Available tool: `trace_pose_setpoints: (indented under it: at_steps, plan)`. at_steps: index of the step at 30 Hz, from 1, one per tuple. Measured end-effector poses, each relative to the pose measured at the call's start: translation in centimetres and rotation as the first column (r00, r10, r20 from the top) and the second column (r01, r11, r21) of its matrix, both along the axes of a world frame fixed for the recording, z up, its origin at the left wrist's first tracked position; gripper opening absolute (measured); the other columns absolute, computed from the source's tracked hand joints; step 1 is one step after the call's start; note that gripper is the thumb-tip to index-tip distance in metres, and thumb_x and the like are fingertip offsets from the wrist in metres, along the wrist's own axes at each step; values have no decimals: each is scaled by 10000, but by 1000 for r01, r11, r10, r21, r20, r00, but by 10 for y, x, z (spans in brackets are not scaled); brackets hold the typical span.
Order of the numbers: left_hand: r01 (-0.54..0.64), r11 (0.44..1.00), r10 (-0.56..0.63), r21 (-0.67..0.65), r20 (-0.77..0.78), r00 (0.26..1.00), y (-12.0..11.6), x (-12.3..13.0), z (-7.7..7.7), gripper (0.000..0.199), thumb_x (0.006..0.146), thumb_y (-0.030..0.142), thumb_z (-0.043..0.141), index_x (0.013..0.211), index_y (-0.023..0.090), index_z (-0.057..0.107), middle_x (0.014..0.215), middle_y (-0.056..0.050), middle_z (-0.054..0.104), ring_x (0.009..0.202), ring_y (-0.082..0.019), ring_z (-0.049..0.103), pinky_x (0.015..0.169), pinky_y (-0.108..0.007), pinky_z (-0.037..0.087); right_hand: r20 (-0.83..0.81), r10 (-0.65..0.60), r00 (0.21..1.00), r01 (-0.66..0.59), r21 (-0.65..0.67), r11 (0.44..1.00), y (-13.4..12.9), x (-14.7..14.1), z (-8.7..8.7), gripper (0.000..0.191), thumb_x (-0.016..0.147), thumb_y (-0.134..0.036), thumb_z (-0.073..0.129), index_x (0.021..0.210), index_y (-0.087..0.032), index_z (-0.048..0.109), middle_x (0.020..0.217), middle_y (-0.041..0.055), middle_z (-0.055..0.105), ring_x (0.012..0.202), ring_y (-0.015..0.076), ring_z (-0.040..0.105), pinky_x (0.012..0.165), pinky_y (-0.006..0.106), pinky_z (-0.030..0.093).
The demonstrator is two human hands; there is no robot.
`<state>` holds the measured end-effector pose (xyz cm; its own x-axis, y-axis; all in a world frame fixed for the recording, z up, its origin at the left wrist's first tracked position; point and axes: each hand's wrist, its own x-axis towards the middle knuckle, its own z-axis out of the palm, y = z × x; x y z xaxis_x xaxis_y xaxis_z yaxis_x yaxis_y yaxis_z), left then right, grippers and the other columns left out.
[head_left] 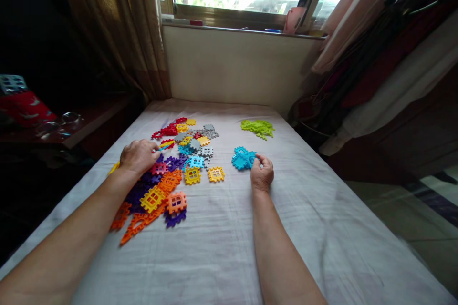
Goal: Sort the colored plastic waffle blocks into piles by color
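My left hand [138,157] reaches over the mixed heap, its fingers pinched on a thin light-blue interlocking tile [164,146] seen edge-on. My right hand [262,172] is closed at the right side of a small pile of blue interlocking tiles [243,158], gripping a blue tile at the pile's edge. Around and below my left hand lie orange tiles [170,180], purple tiles [138,195], yellow tiles [152,198] and a pink tile [159,168]. Further back are red tiles [168,130] and grey tiles [209,130].
A separate pile of lime-green tiles [257,128] lies at the back right of the sheet-covered surface [214,248]. At the left stands a dark side table [103,114] with glasses [71,118]. Clothes [386,90] hang at the right, and a curtain [118,24] at the left.
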<state>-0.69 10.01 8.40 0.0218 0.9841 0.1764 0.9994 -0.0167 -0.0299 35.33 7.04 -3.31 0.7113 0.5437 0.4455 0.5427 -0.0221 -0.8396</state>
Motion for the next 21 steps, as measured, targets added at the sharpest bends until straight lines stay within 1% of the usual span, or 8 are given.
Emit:
trace_pose_setpoints:
  at_steps: [3,5,6,8,11,14,16,21]
  plan:
    - [43,999,-43,-11,70,997,-9,21,4,323,835,425,533,1018,297,767,1101,-52,745,969,-292,670,767,-366,505,-13,-18,1000,18,10,1000,0,1,1,318,774,-297,464,880,-169,735,947,112,719,914,232,652,889,361,510]
    - [112,994,-110,-12,106,988,-13,42,4,301,841,428,551,1024,307,758,1078,-26,749,937,-254,676,762,-332,499,-28,-23,999,24,20,1000,0,1,2,321,775,-292,458,885,-166,732,937,112,720,894,228,656,872,356,515]
    - [164,986,-162,-5,117,980,-13,54,3,285,846,419,557,1017,305,756,1061,-19,750,938,-240,676,775,-320,496,-38,-25,999,26,26,999,0,1,2,325,777,-291,453,888,-164,731,932,113,721,888,228,659,864,355,517]
    - [271,962,-270,9,125,955,-13,80,-1,256,862,405,561,992,301,755,1035,-15,749,943,-219,672,786,-302,490,-54,-28,998,30,37,999,0,2,2,333,784,-294,444,891,-161,730,929,117,722,890,228,662,847,350,521]
    - [360,933,-359,14,120,926,-10,121,-10,223,877,381,566,955,292,755,1000,-26,747,910,-205,669,758,-293,487,-68,-33,997,36,49,998,2,3,1,333,797,-307,445,898,-165,730,939,115,727,911,229,663,840,344,522]
    - [406,914,-403,7,137,905,-5,156,-21,206,884,359,578,943,277,757,979,-43,744,908,-205,669,779,-299,489,-74,-26,997,30,53,998,3,3,0,330,795,-310,453,897,-167,732,940,110,732,912,230,665,854,349,520]
    - [422,907,-418,6,150,896,-1,174,-26,205,888,357,584,961,273,756,994,-51,741,922,-205,670,806,-304,490,-73,-23,997,27,53,998,2,1,2,326,796,-307,450,887,-169,731,933,107,734,906,229,667,866,353,519]
    - [447,894,-438,-14,175,882,9,209,-30,229,905,364,573,991,256,755,1019,-78,738,939,-217,677,827,-317,492,-63,-19,998,22,50,999,1,-3,6,322,801,-305,438,866,-172,724,925,113,734,905,231,667,883,355,516]
